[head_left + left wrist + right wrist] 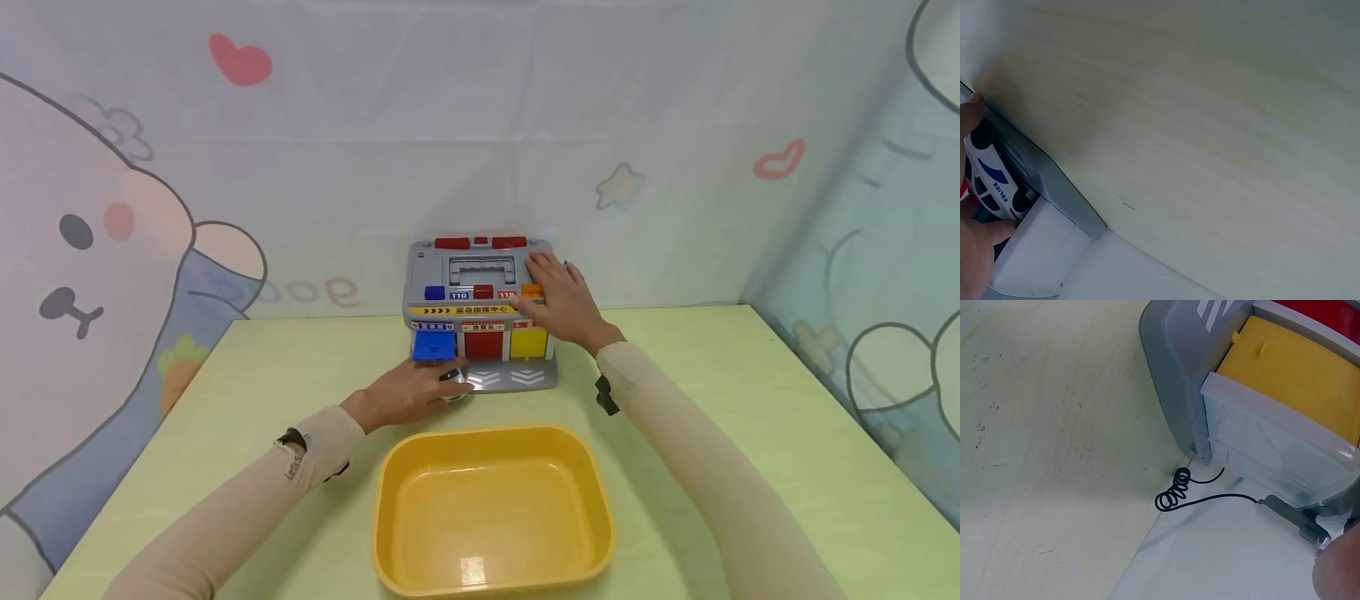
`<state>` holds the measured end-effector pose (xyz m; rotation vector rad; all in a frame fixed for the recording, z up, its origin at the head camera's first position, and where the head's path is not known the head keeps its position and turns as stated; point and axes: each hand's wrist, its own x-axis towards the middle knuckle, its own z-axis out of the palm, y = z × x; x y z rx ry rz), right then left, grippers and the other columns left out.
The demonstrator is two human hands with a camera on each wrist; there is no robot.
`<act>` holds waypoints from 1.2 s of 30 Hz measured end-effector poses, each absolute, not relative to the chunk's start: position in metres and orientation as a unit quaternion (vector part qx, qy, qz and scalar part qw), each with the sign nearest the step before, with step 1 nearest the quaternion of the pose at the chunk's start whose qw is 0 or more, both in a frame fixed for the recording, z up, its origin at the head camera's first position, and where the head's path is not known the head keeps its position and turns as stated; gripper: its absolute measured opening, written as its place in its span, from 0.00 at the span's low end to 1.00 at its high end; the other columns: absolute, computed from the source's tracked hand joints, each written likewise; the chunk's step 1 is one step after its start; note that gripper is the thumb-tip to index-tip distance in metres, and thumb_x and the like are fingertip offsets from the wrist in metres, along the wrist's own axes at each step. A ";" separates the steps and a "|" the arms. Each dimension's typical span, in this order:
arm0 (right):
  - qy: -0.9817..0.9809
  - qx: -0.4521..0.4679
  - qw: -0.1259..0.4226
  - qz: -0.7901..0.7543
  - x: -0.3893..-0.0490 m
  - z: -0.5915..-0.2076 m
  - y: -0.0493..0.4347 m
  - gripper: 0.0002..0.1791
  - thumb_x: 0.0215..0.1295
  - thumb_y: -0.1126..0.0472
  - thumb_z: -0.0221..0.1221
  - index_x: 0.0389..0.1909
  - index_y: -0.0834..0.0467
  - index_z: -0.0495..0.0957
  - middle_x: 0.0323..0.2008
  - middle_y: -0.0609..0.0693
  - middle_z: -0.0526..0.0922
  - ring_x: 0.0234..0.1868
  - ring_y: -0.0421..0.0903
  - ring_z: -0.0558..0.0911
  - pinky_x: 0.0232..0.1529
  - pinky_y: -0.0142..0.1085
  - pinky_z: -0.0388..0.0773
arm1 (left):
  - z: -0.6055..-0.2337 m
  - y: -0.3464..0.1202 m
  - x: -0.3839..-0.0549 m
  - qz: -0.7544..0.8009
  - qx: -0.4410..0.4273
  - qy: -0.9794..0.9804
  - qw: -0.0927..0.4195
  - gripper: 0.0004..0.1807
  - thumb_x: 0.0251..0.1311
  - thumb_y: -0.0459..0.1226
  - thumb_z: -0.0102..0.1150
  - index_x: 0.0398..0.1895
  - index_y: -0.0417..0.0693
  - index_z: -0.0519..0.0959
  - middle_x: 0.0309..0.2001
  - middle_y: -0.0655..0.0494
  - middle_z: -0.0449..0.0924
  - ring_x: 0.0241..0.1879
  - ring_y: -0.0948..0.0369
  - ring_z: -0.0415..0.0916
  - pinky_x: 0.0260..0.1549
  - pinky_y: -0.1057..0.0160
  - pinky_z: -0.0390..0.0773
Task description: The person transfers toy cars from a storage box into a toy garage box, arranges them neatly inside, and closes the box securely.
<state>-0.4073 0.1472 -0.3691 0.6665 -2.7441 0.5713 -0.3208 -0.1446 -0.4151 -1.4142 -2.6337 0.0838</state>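
Observation:
A toy rescue station (429,273) with a grey roof stands at the back of the table, its front facing me. Its blue door (435,345) is raised, while the red door (483,344) and yellow door (528,342) are down. My left hand (408,392) holds a white toy police car (992,181) on the ramp at the blue doorway. In the left wrist view, the fingers grip the car near both ends; part of it is hidden. My right hand (566,302) rests on the station's right roof edge with fingers extended.
A yellow tray (493,582) lies in front of the station, near me. Behind rises a printed cloth backdrop (480,142). In the right wrist view, a grey toy handset (1291,515) with a black coiled cord (1175,490) hangs at the station's side.

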 end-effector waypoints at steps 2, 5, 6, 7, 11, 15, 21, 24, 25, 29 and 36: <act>-0.945 0.228 0.129 0.196 -0.407 -0.370 0.147 0.46 0.69 0.33 0.47 0.78 0.59 0.55 0.80 0.51 0.51 0.82 0.50 0.44 0.79 0.56 0.38 | -0.417 -0.145 -0.320 0.029 -0.470 -0.879 0.079 0.22 0.68 0.41 0.59 0.64 0.66 0.78 0.71 0.50 0.70 0.71 0.47 0.67 0.68 0.45 0.68; -0.946 0.226 0.128 0.195 -0.406 -0.370 0.148 0.46 0.70 0.34 0.47 0.78 0.60 0.55 0.80 0.52 0.51 0.82 0.51 0.44 0.79 0.56 0.38 | -0.418 -0.146 -0.320 0.041 -0.468 -0.879 0.081 0.22 0.69 0.40 0.58 0.65 0.66 0.78 0.72 0.51 0.69 0.71 0.49 0.66 0.68 0.46 0.68; -0.946 0.225 0.127 0.195 -0.405 -0.370 0.148 0.46 0.70 0.34 0.48 0.78 0.60 0.55 0.80 0.52 0.51 0.82 0.51 0.44 0.79 0.56 0.38 | -0.419 -0.147 -0.319 0.045 -0.467 -0.879 0.081 0.22 0.69 0.40 0.58 0.65 0.65 0.77 0.72 0.51 0.69 0.72 0.49 0.66 0.68 0.46 0.68; -0.946 0.225 0.127 0.194 -0.405 -0.370 0.148 0.45 0.70 0.34 0.48 0.78 0.60 0.55 0.81 0.52 0.51 0.82 0.51 0.44 0.79 0.56 0.38 | -0.420 -0.147 -0.319 0.048 -0.467 -0.879 0.081 0.22 0.70 0.40 0.57 0.66 0.65 0.77 0.73 0.51 0.68 0.72 0.49 0.65 0.69 0.46 0.68; -0.946 0.226 0.127 0.194 -0.405 -0.368 0.148 0.46 0.70 0.35 0.48 0.78 0.60 0.54 0.81 0.52 0.50 0.82 0.51 0.44 0.79 0.56 0.37 | -0.421 -0.149 -0.319 0.059 -0.468 -0.877 0.087 0.22 0.71 0.40 0.55 0.67 0.65 0.75 0.74 0.52 0.65 0.74 0.49 0.62 0.70 0.46 0.65; -0.946 0.225 0.127 0.195 -0.404 -0.369 0.148 0.46 0.69 0.34 0.48 0.78 0.60 0.54 0.81 0.52 0.50 0.82 0.52 0.45 0.79 0.56 0.37 | -0.424 -0.151 -0.320 0.069 -0.476 -0.871 0.102 0.22 0.72 0.41 0.53 0.67 0.65 0.75 0.75 0.51 0.64 0.75 0.49 0.61 0.71 0.46 0.65; -0.946 0.223 0.129 0.194 -0.403 -0.368 0.147 0.46 0.70 0.34 0.47 0.78 0.60 0.54 0.81 0.53 0.50 0.82 0.52 0.45 0.79 0.57 0.37 | -0.428 -0.156 -0.322 0.103 -0.497 -0.850 0.143 0.23 0.72 0.39 0.53 0.68 0.63 0.74 0.74 0.52 0.65 0.73 0.51 0.64 0.67 0.49 0.70; -0.946 0.223 0.129 0.197 -0.403 -0.368 0.147 0.45 0.70 0.35 0.47 0.78 0.59 0.54 0.80 0.53 0.51 0.82 0.52 0.45 0.79 0.57 0.37 | -0.429 -0.157 -0.322 0.114 -0.504 -0.842 0.157 0.23 0.71 0.39 0.54 0.68 0.65 0.74 0.74 0.52 0.66 0.73 0.51 0.64 0.67 0.49 0.71; -0.946 0.223 0.129 0.198 -0.403 -0.367 0.147 0.45 0.70 0.35 0.47 0.78 0.59 0.54 0.80 0.53 0.51 0.82 0.52 0.45 0.79 0.56 0.37 | -0.429 -0.158 -0.322 0.117 -0.506 -0.839 0.159 0.23 0.71 0.39 0.54 0.67 0.65 0.74 0.74 0.52 0.67 0.73 0.51 0.65 0.67 0.49 0.71; -0.947 0.224 0.128 0.193 -0.403 -0.367 0.146 0.45 0.70 0.35 0.47 0.78 0.59 0.54 0.80 0.52 0.51 0.82 0.52 0.45 0.79 0.56 0.37 | -0.428 -0.159 -0.322 0.127 -0.512 -0.833 0.166 0.23 0.70 0.41 0.56 0.67 0.67 0.75 0.73 0.53 0.68 0.73 0.51 0.65 0.67 0.49 0.71; -0.947 0.224 0.128 0.193 -0.404 -0.367 0.145 0.45 0.70 0.35 0.47 0.78 0.59 0.54 0.81 0.52 0.50 0.82 0.52 0.45 0.79 0.56 0.37 | -0.428 -0.161 -0.324 0.137 -0.515 -0.827 0.177 0.23 0.67 0.38 0.60 0.64 0.65 0.77 0.72 0.53 0.70 0.71 0.51 0.67 0.66 0.48 0.71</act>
